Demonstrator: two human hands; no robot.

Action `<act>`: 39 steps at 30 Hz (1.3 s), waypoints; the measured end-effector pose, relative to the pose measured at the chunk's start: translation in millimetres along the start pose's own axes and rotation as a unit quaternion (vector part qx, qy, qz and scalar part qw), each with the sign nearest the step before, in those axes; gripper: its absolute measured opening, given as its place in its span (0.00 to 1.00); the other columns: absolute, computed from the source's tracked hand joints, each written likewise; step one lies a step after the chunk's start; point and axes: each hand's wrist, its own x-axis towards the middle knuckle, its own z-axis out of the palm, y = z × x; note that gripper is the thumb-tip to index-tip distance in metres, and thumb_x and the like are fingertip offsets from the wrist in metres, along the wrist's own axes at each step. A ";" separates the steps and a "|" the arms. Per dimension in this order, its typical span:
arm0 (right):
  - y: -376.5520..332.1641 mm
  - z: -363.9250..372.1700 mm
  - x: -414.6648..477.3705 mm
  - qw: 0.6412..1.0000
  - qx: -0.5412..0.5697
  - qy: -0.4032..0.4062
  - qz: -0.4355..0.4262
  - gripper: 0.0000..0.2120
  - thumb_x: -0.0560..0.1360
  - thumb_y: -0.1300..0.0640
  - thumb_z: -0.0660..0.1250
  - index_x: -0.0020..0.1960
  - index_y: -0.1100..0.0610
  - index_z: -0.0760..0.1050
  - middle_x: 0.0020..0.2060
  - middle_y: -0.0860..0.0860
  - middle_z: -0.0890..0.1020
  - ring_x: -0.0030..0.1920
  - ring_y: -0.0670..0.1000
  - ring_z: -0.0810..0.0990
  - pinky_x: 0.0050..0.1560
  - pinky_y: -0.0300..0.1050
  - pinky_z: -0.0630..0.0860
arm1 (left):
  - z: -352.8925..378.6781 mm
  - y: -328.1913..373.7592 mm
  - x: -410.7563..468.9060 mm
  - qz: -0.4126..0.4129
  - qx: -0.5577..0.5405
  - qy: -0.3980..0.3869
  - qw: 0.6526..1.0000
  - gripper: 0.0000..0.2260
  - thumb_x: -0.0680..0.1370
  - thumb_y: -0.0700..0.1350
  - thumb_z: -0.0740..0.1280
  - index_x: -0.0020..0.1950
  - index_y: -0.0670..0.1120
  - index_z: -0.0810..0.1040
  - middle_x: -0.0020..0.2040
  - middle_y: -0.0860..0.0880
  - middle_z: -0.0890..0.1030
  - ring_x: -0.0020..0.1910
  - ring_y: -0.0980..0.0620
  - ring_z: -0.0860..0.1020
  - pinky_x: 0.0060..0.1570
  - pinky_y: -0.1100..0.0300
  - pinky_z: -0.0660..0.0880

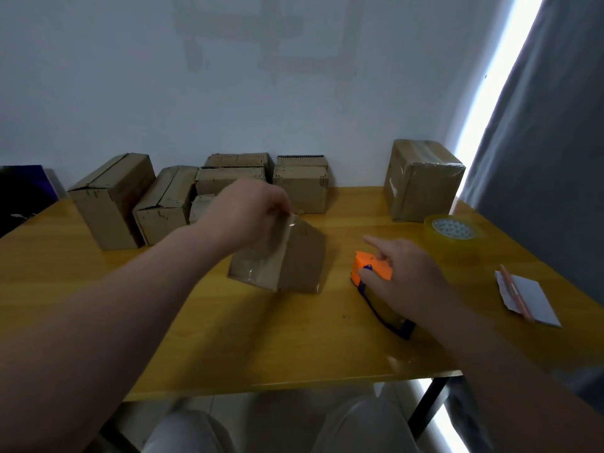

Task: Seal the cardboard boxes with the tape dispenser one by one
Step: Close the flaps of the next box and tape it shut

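Right now, head view: small cardboard box sits mid-table, tipped up on one lower edge, clear tape shining across its near face. Left hand comes in from 8 o'clock and pinches the box's top edge w/ thumb and fingertips, the other fingers curled in. Tape dispenser, orange head w/ purple body, lies on the table just beside the box at its 3 o'clock, not touching it. Right hand is draped over the dispenser and holds it: thumb on the purple part, fingers curled on the orange top, index finger straight out toward 11 o'clock. Spare tape roll lies flat at 2 o'clock from the dispenser. Behind the roll, at its 11 o'clock, a taped carton stands by the wall. Along the back, from 10 to 12 o'clock of the tipped box, is a row of brown boxes: tall left box, next box, stacked pair, back box. White card w/ a pencil across it lies near the table's right edge, at 4 o'clock from the dispenser. Grey curtain hangs far right.
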 end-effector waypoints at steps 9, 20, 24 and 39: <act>-29.0 6.5 -1.8 0.979 0.184 -0.082 0.010 0.25 0.77 0.49 0.66 0.72 0.49 0.66 0.55 0.46 0.78 0.49 0.42 0.76 0.47 0.33 0.73 | 11.4 29.6 1.6 0.074 -0.014 -0.063 0.995 0.14 0.77 0.44 0.67 0.62 0.52 0.77 0.58 0.54 0.79 0.58 0.54 0.76 0.58 0.59 0.73; -18.6 3.8 -15.8 0.918 0.371 -0.127 0.057 0.10 0.77 0.62 0.66 0.50 0.46 0.78 0.40 0.40 0.83 0.40 0.32 0.79 0.37 0.25 0.71 | 19.6 36.4 -42.6 0.088 -0.029 -0.034 0.995 0.11 0.80 0.48 0.61 0.58 0.53 0.80 0.53 0.55 0.80 0.53 0.57 0.75 0.56 0.59 0.73; -18.1 0.4 -17.5 0.894 0.419 -0.139 0.068 0.07 0.77 0.58 0.65 0.50 0.49 0.80 0.41 0.41 0.84 0.42 0.36 0.81 0.40 0.29 0.75 | 26.1 36.1 -55.0 0.103 -0.080 -0.031 0.991 0.15 0.81 0.51 0.58 0.65 0.52 0.76 0.63 0.55 0.77 0.61 0.58 0.72 0.58 0.69 0.63; -41.8 24.2 -11.5 0.889 0.425 -0.013 0.167 0.05 0.72 0.53 0.70 0.39 0.53 0.79 0.29 0.42 0.78 0.34 0.41 0.75 0.40 0.42 0.73 | 38.3 31.5 -68.8 0.117 -0.112 -0.008 0.987 0.19 0.79 0.51 0.53 0.60 0.48 0.79 0.53 0.51 0.79 0.50 0.54 0.74 0.47 0.68 0.67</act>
